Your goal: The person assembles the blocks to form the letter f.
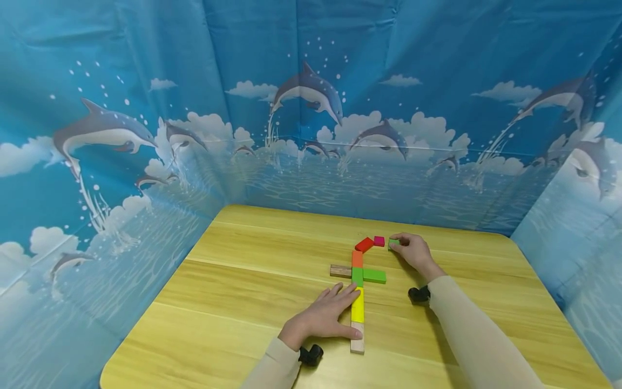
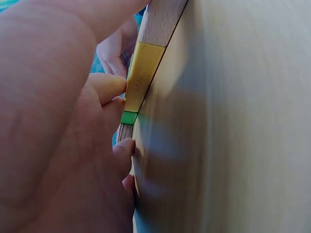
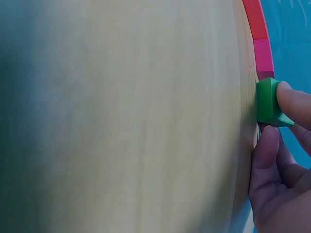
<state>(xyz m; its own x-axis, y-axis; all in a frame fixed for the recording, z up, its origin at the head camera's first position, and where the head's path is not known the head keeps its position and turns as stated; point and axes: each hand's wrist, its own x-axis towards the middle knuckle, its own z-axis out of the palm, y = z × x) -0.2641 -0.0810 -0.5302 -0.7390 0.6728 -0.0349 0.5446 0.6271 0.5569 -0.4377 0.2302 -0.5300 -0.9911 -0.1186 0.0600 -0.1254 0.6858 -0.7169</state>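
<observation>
My right hand [image 1: 413,253] pinches a small green block [image 3: 267,102] between thumb and fingers, close to the table at the far end of a curved row. Just left of it lies a pink cube [image 1: 379,241], then a red block [image 1: 364,245] set at a slant. An orange block [image 1: 357,259], a green block [image 1: 357,276], a yellow block [image 1: 358,309] and a pale wooden block [image 1: 357,347] run down from there in a straight line. Fingers spread, my left hand [image 1: 323,314] rests at the yellow block, its thumb on the pale block.
A brown wooden block [image 1: 340,270] and a bright green block [image 1: 374,276] stick out on either side of the line. Black wrist devices [image 1: 311,355] show at both cuffs. A blue dolphin-print curtain [image 1: 311,178] hangs behind the yellow wooden table [image 1: 218,302].
</observation>
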